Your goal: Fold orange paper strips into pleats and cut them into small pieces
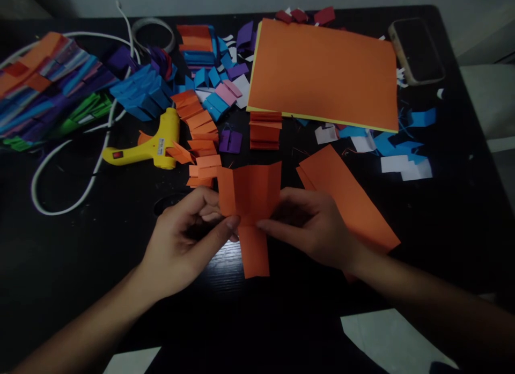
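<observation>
Between my two hands is a creased piece of orange paper (254, 202), wide at the top with a narrower strip pointing down toward me. My left hand (189, 234) pinches its left side, thumb on the front and fingers behind. On the right edge, my right hand (309, 224) grips it between thumb and fingers. Under my right wrist lie flat orange paper strips (354, 202). Folded orange paper pieces (203, 143) form a line just beyond my left hand, and a stack of darker orange folded pieces (265, 131) sits beyond the held paper.
A yellow glue gun (161, 143) lies at left, near a looping white cable (94, 175). Large orange sheets (325, 73) over yellow ones are at the back, with a phone (418, 49) to their right. Blue folded pieces (142, 92) and a multicoloured paper bundle (48, 89) fill the back left.
</observation>
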Demonstrator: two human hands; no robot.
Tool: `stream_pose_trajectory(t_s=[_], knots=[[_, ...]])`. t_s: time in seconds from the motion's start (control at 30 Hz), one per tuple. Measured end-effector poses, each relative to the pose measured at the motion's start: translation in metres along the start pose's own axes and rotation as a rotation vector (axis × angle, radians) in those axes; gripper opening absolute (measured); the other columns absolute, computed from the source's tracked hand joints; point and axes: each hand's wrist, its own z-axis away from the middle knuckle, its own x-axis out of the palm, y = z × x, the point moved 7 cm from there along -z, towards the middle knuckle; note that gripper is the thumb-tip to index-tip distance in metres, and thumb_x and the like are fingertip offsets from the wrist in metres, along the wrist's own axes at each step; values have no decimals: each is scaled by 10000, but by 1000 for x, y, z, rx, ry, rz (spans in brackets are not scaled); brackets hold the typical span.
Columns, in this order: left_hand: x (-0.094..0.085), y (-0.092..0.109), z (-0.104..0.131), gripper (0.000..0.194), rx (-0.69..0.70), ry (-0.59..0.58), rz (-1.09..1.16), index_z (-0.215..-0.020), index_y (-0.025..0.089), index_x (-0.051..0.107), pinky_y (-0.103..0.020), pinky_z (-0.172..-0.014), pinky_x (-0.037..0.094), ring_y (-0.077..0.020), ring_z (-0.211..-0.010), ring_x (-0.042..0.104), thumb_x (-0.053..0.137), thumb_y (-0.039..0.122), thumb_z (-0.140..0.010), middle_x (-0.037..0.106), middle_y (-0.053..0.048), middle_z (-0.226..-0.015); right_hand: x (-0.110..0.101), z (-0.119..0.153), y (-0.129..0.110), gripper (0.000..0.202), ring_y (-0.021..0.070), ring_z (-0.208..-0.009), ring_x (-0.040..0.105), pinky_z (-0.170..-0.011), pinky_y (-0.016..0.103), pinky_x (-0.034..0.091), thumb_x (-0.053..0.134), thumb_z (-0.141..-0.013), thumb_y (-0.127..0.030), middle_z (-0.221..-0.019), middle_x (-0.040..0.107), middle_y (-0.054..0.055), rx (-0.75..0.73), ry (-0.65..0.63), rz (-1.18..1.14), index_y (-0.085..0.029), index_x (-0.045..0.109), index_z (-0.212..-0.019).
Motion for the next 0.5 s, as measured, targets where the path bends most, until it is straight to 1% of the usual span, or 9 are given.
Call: stream_pose_trajectory(t_s=[0.13, 0.23, 0.37, 0.43, 0.5], knots=[[0, -1, 0, 140, -19, 0, -16, -864, 228, 646, -243, -557, 600, -137, -604, 732, 696, 132, -952, 755, 27, -724, -2, 1, -1, 112, 138, -781, 794, -709, 220, 646, 894, -844, -192, -863, 827, -3, -1, 26, 26, -211, 795, -893], [0, -3, 1, 143, -20, 4, -10, -856, 230, 643, -249, -558, 598, -140, -608, 727, 702, 143, -952, 752, 22, -728, -3, 1, 0, 105, 154, -793, 799, -713, 242, 652, 889, -850, -205, -872, 831, 8, 7, 27, 39, -206, 794, -895], [1, -6, 1, 100, -30, -1, 47, -952, 241, 660, -251, -615, 620, -138, -668, 742, 702, 153, -974, 766, 28, -792, -2, 1, 0, 100, 161, -823, 811, -746, 251, 661, 876, -865, -214, -894, 837, 12, 12, 20, 33, -206, 796, -925], [2, -8, 1, 106, -40, -4, 62, -1016, 248, 675, -249, -650, 629, -136, -710, 750, 723, 164, -972, 779, 26, -846, -1, 0, -1, 95, 144, -807, 806, -736, 227, 655, 872, -867, -198, -881, 834, 0, 3, 19, 30, -209, 797, -925], [3, -8, 0, 129, -46, -6, 63, -1034, 248, 687, -247, -677, 632, -137, -743, 760, 749, 162, -960, 791, 24, -875, -1, 0, -2, 89, 126, -771, 793, -708, 204, 642, 869, -867, -182, -849, 824, -13, -6, 21, 35, -211, 795, -907]])
